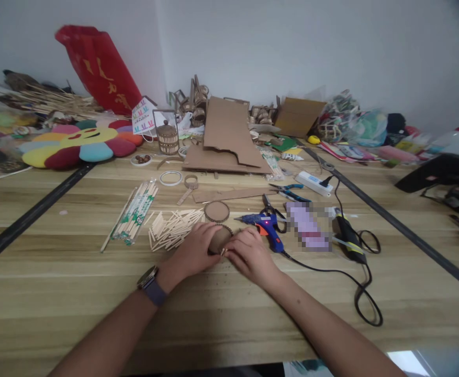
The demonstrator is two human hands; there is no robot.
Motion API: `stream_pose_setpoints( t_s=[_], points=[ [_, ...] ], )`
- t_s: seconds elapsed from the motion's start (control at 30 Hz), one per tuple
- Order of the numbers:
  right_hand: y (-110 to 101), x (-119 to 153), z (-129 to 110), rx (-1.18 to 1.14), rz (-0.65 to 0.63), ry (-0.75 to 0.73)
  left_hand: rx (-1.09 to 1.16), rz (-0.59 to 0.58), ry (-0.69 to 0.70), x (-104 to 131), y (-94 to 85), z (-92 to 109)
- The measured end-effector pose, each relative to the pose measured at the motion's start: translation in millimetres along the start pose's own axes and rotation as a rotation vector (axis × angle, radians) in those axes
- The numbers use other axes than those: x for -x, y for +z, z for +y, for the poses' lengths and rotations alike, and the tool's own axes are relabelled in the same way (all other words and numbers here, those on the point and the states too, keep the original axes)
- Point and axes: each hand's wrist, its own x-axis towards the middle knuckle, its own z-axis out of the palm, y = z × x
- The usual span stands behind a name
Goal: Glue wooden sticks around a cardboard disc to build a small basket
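Note:
A round cardboard disc with a dark rim (pixel 220 240) lies on the table between my hands. My left hand (pixel 199 246) is closed on its left edge. At the disc's lower right edge, my right hand (pixel 250 255) pinches a short pale stick piece (pixel 223 252). A second rimmed disc (pixel 216 211) lies just beyond. Left of it spreads a pile of short wooden sticks (pixel 174 228). The blue glue gun (pixel 267 226) rests to the right of my right hand, its nozzle pointing left.
Bagged sticks (pixel 135 212) lie left. Pliers (pixel 290 192), scissors (pixel 275 213), a power strip (pixel 314 183) and a black-and-yellow tool (pixel 349 238) with looping cable are at right. Cardboard sheets (pixel 227 133) and a small lidded basket (pixel 168 138) stand behind.

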Motion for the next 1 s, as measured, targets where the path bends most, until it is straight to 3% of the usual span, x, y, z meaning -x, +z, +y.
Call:
stream_pose_setpoints(
  t_s=[0.13, 0.23, 0.43, 0.53, 0.63, 0.7, 0.8, 1.0],
  points=[
    [-14, 1, 11, 0.013, 0.053, 0.076, -0.019, -0.022, -0.042, 3, -0.4, -2],
    [-31, 4, 25, 0.117, 0.113, 0.353, -0.049, -0.037, -0.086, 6, -1.4, -2],
    [-51, 10, 43, 0.315, -0.027, 0.878, -0.091, -0.081, -0.148, 4, -1.0, 1],
    [-54, 10, 45, 0.303, -0.11, 0.971, -0.089, -0.077, -0.145, 3, -0.1, 2],
    [-57, 9, 47, 0.241, -0.259, 0.968, -0.064, -0.07, -0.126, 3, 1.0, 0],
    [-61, 9, 49, 0.178, -0.277, 0.965, -0.052, -0.056, -0.109, 3, 2.1, -2],
    [-67, 10, 51, -0.002, -0.177, 1.006, -0.047, -0.026, -0.099, 4, 3.8, -6],
    [-72, 8, 42, -0.647, 0.148, 1.044, -0.047, -0.003, -0.108, 3, 4.4, -8]
  ],
)
